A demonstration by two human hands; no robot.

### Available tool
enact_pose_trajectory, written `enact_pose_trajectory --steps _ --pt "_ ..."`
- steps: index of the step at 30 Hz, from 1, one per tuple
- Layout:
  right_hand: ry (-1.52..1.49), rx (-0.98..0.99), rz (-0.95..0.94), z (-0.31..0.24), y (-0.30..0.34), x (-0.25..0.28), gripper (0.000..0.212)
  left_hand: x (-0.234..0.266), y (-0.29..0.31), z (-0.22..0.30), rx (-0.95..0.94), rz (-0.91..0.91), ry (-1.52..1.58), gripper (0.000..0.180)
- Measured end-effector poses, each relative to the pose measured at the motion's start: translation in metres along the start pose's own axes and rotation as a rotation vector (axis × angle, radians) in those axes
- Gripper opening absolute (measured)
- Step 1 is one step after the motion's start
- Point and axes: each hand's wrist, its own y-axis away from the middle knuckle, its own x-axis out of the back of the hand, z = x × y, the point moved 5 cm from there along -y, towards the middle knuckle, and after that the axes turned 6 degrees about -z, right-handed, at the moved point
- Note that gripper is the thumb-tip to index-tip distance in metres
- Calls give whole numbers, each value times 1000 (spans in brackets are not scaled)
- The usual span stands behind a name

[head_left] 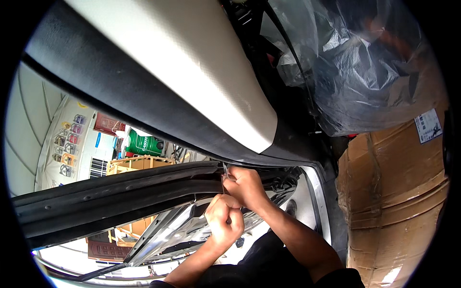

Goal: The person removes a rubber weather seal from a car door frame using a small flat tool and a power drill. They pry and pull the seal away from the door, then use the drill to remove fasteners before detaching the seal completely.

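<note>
Close together at the car's door opening, both my hands are closed. My right hand (pixel 247 188) pinches a thin, pale, wire-like piece (pixel 225 169) at the edge of the dark trim. Just below and to its left, my left hand (pixel 224 218) is curled into a fist, and what its fingers hold, if anything, is hidden. A black rubber-edged door frame (pixel 120 197) runs from the far left up to my hands. Above them slopes a car pillar with a cream panel (pixel 192 72) and dark grey trim (pixel 91 67).
At right stands a large brown cardboard box (pixel 394 192), with a clear plastic bag (pixel 355 72) above it. Beyond the door are a green container (pixel 145 143) and wooden crates (pixel 132 164). A pale door sill (pixel 319 201) lies right of my hands.
</note>
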Motion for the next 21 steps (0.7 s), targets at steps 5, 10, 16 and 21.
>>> enact_pose_trajectory --steps 5,10,16,21 --pt "34 24 7 -1 0 0 21 -6 4 2 -35 49 -26 19" --pt "1 10 1 2 0 0 20 -12 8 -2 -55 52 4 19" --pt "2 -8 -16 3 -2 0 17 -16 8 -4 -98 93 10 18" --pt "-17 -63 -66 3 -2 1 15 -15 6 -4 -69 42 -23 17"
